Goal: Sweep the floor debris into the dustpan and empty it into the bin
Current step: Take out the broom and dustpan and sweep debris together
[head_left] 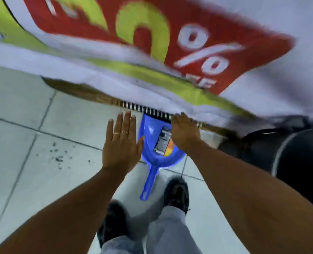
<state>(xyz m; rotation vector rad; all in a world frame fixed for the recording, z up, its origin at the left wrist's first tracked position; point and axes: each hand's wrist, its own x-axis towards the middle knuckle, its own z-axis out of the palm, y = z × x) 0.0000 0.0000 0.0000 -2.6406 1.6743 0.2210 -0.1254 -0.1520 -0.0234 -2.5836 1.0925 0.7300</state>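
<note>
Blue plastic dustpan (pixel 156 143) lay on the pale tiled floor (pixel 23 107), handle toward the person's black shoes (pixel 177 194). Left hand (pixel 121 142) flat, fingers spread, holding nothing; right hand (pixel 185 132) open above the pan. Dark debris specks (pixel 58 156) left; black bin (pixel 289 153) right.

large white banner (pixel 262 33) with a red panel, yellow-green numerals and a white "%" sign hangs across the top, blurred. pale grey tiled floor (pixel 23 107) with dark grout lines. two dark shoes (pixel 177 193) below light grey trouser legs (pixel 170 231).
</note>
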